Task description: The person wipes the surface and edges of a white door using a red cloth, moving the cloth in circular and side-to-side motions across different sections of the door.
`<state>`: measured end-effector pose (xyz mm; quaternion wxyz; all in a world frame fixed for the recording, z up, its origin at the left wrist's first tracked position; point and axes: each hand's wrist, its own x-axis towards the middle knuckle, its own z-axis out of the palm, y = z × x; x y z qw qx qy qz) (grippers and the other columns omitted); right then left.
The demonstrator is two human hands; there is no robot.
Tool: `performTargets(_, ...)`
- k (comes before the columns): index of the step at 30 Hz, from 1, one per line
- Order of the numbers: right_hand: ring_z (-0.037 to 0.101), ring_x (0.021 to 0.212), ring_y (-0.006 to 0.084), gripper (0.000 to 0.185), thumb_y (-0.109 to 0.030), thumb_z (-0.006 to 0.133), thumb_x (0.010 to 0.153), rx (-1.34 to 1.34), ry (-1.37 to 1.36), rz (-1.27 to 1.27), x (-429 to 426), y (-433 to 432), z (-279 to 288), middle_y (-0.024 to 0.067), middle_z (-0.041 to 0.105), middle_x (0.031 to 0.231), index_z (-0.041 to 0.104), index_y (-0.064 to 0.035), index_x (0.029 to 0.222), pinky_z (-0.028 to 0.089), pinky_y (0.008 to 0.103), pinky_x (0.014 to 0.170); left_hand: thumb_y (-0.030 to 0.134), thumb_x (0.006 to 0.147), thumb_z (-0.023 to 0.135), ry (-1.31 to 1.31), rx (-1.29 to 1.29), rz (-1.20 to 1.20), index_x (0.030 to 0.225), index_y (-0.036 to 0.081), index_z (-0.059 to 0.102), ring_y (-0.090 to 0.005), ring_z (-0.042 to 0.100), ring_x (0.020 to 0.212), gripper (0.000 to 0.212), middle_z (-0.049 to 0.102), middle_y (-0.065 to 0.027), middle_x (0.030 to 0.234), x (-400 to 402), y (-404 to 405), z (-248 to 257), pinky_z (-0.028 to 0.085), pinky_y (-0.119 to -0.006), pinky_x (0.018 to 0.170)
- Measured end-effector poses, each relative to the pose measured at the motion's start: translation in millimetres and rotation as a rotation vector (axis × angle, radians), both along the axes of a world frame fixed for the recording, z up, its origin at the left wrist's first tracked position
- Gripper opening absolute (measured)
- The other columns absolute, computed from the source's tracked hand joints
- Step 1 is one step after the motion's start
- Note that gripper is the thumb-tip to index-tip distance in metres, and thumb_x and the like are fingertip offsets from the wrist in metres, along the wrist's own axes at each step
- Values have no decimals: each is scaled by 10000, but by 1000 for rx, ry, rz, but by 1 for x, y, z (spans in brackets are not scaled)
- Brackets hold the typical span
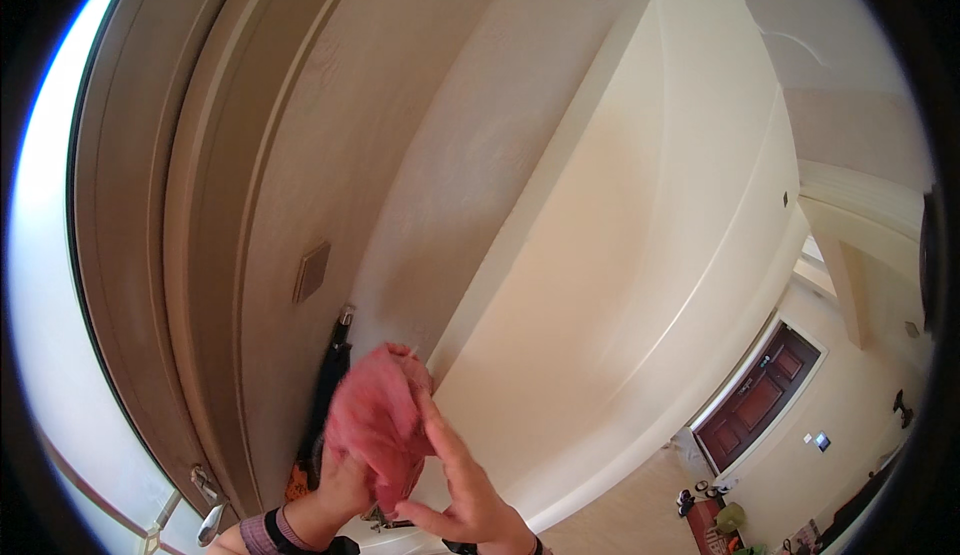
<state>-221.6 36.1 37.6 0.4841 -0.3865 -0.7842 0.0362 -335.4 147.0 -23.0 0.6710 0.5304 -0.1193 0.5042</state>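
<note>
A crumpled pink cloth is held up in front of a pale wall, low and left of the middle. My left hand is around its lower left side, with most of the fingers hidden by the cloth. On the other side my right hand touches the cloth with its fingers, the thumb at the lower edge and the index finger stretched up along it. Dark bands are around both wrists.
A furled dark umbrella leans by the wall at left, below a switch plate. A door handle is at the lower left, beside bright glass. Far right are a dark red panelled door, shoes and a red mat.
</note>
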Motion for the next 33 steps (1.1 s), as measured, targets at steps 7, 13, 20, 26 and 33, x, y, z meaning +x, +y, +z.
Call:
performTargets(7, 695, 1086, 329, 443, 28, 658, 865, 335, 181, -439, 38, -17, -19, 233, 671, 1260, 610, 51, 1305, 552, 399, 931, 584, 1044, 441, -431, -398, -65, 1536, 81, 392, -297, 531, 1331, 705, 529, -109, 1480, 1, 51, 71, 419, -451, 1131)
performTargets(13, 723, 991, 294, 361, 75, 629, 837, 399, 174, -540, 55, -34, -15, 202, 717, 1161, 670, 45, 1195, 569, 374, 858, 444, 1088, 428, -507, 2, 26, 1528, 72, 392, -286, 575, 1283, 577, 560, -121, 1434, 12, 56, 241, 459, -455, 1104)
performTargets(20, 725, 971, 260, 327, 73, 652, 825, 316, 106, -665, 69, -49, -33, 152, 735, 1111, 706, -4, 1139, 563, 342, 849, 335, 1107, 429, -577, 433, 355, 997, 115, 570, -199, 605, 630, 283, 598, -40, 723, 17, 58, 463, 530, -356, 596)
performTargets(26, 704, 1032, 321, 277, -35, 680, 935, 315, 51, -713, 66, -69, -36, 162, 716, 1141, 699, -28, 1212, 552, 385, 874, 320, 1081, 502, -336, 628, 562, 1048, 117, 591, -193, 596, 666, 224, 615, -45, 768, 31, 54, 545, 530, -367, 634)
performTargets(33, 725, 936, 271, 265, 42, 671, 848, 214, 217, -682, 79, -79, -50, 148, 743, 1041, 709, -8, 1105, 562, 339, 831, 190, 1012, 604, 52, 857, 438, 1113, 127, 614, -136, 605, 778, 120, 659, -17, 885, 37, 42, 546, 516, -342, 700)
